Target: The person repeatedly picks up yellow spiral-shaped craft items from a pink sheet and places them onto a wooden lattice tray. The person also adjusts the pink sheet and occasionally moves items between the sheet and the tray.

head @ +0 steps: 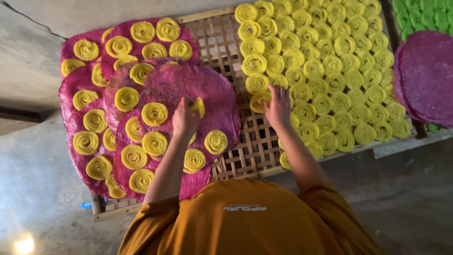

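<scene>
Pinching a yellow spiral (198, 106), left hand (185, 118) over magenta sheets (212, 89); right hand (278, 107) spread on spiral rows (330, 71)

No packages, signs or screens before me, only a short line of white print (245, 208) across the back of my orange shirt (250, 222), low in the view

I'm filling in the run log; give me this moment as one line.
left hand: holds yellow spiral coil over magenta round sheet | right hand: on yellow coils | base: woven bamboo tray
</scene>
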